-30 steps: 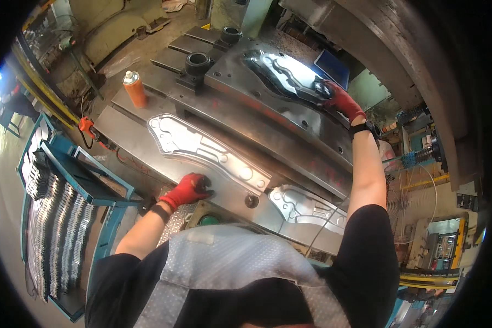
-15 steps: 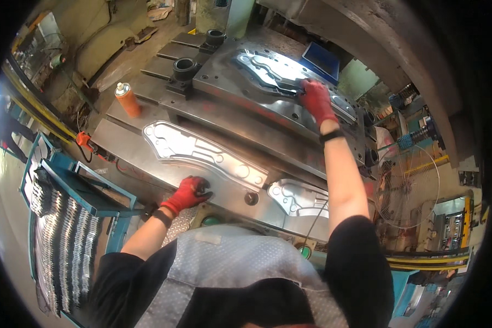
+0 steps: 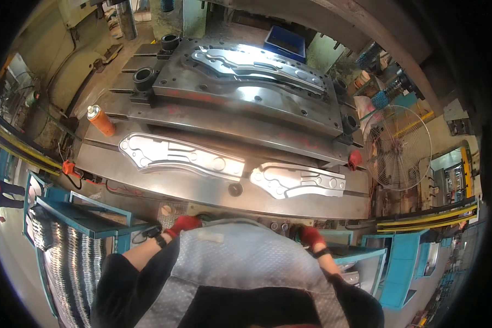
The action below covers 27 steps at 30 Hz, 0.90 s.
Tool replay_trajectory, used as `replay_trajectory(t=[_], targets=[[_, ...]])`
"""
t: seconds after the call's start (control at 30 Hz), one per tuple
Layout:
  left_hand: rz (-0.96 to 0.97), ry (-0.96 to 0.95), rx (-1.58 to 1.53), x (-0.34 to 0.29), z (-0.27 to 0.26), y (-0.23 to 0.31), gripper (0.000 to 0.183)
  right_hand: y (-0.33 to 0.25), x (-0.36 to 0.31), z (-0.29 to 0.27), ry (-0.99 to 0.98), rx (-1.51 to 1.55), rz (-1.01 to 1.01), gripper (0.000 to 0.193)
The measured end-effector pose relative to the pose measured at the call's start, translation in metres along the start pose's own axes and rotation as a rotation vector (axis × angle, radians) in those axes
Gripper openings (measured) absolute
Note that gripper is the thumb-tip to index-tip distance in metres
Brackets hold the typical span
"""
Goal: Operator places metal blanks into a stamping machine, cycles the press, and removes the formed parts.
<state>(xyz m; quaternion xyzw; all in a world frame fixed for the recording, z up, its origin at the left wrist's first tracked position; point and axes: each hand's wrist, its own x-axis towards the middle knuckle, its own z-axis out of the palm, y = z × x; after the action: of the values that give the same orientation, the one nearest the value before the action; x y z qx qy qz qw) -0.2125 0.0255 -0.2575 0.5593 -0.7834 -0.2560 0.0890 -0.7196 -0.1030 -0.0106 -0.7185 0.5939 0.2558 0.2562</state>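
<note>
My left hand [image 3: 183, 224], in a red glove, is at the front edge of the press bed, close against my apron. On the other side of the apron, my right hand [image 3: 310, 235], also gloved in red, is at a panel below the bed's edge. The fingers of both hands are mostly hidden, so their grip does not show. A stamped metal panel [image 3: 268, 70] lies on the die [image 3: 202, 90]. Two more shaped panels, the left panel [image 3: 183, 155] and the right panel [image 3: 300, 180], rest on the bed in front of the die.
An orange spray can [image 3: 102, 121] stands at the bed's left. Round guide bushings [image 3: 144, 80] rise at the die's corners. A blue tray [image 3: 285, 41] sits behind it. A wire fan [image 3: 398, 146] is at right; a teal rack [image 3: 82, 218] of stacked metal parts at left.
My right hand has left the panel on the die and come back to the front edge. My left hand has drawn back from the bed toward my apron. The view has shifted.
</note>
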Motion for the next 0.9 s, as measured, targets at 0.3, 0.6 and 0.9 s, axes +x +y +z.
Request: replay_trajectory(t=[0.3,0.6,0.9], targets=[[0.068,0.045,-0.036,0.038,0.061,-0.015,0.029,0.034,0.029,0.1,0.5,-0.017,-0.022,0.019],[0.065,0.072,-0.056,0.053,0.08,-0.023,0.028,0.013,0.027,0.106,0.495,-0.05,0.074,0.021],[0.087,0.071,-0.032,0.065,0.094,-0.031,0.027,0.015,0.022,0.096,0.457,-0.091,0.091,0.022]])
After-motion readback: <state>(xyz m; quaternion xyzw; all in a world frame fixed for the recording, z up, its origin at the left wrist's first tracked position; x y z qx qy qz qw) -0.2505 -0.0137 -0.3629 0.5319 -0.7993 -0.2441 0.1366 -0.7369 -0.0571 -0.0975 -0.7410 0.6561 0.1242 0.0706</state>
